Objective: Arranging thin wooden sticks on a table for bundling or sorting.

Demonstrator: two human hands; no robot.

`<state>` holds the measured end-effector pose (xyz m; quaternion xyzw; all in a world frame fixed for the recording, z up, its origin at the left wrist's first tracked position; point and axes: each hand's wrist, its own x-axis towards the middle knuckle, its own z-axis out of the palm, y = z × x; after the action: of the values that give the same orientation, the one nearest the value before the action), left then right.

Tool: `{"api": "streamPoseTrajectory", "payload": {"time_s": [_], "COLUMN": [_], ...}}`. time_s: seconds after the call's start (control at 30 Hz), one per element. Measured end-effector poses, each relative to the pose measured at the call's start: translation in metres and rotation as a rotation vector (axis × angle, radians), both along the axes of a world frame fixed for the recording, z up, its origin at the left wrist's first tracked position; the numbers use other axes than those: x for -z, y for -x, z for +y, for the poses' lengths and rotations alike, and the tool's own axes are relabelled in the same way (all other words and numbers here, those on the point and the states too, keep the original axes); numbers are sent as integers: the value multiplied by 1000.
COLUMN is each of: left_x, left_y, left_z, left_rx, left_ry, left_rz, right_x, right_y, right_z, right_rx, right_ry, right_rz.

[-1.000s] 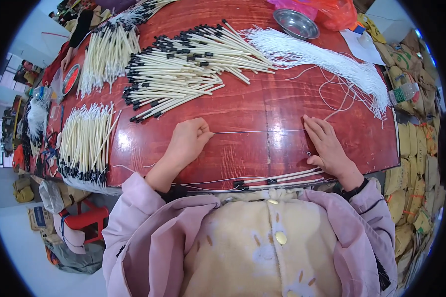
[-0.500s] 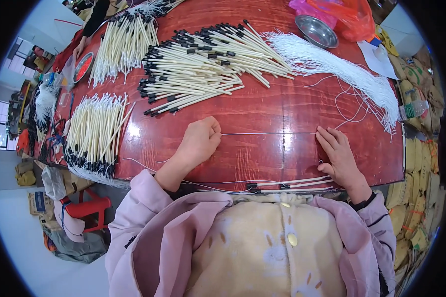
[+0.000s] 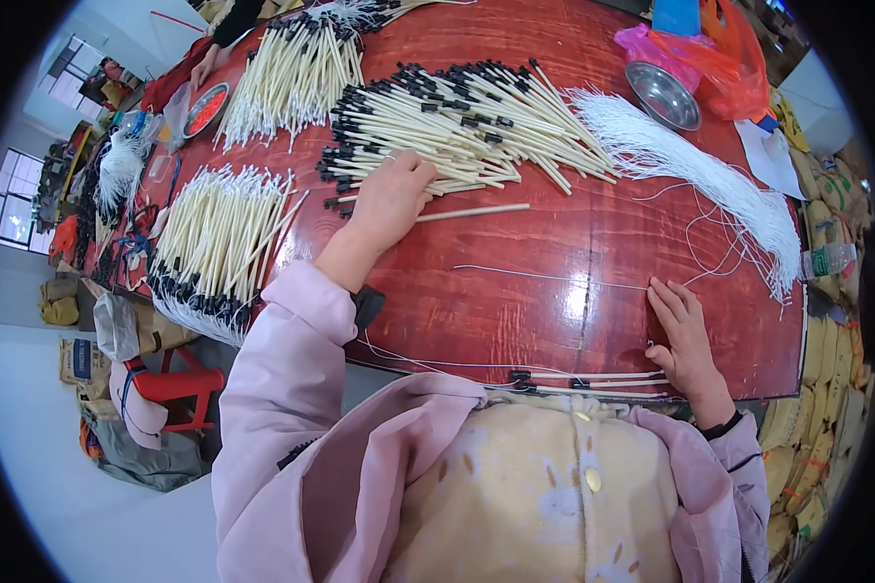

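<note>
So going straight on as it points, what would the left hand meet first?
Probably the pile of black-ended sticks just beyond; depth is unclear, so the left hand may already touch them.

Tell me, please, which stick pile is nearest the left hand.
The large middle pile: the left hand is at its near edge, while the left-side piles lie farther off.
</note>
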<state>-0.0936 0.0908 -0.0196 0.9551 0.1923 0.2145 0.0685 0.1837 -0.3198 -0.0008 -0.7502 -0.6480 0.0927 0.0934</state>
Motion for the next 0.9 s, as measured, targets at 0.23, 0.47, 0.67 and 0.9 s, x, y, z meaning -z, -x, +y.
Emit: {"api": "streamPoseTrajectory", "payload": {"time_s": [0.23,0.47,0.67,0.9], "left_x": [-9,-37,-6,-4], "left_y": [2,27,66,56], "left_z": [1,-63,-90,-102], "left_rx": [132,70,-52,-56], "left_ry": [-154,165,439,419], "left_rz": [-112,-209,-108,-144], "right_x": [1,5,5,5], "right_y": [1,1,-3,2], "right_z": [1,-2,1,2], "right_rx": [18,41,31,48], "right_ry": [-24,-51,-61,-65], "right_rz": [32,42,41,40]}}
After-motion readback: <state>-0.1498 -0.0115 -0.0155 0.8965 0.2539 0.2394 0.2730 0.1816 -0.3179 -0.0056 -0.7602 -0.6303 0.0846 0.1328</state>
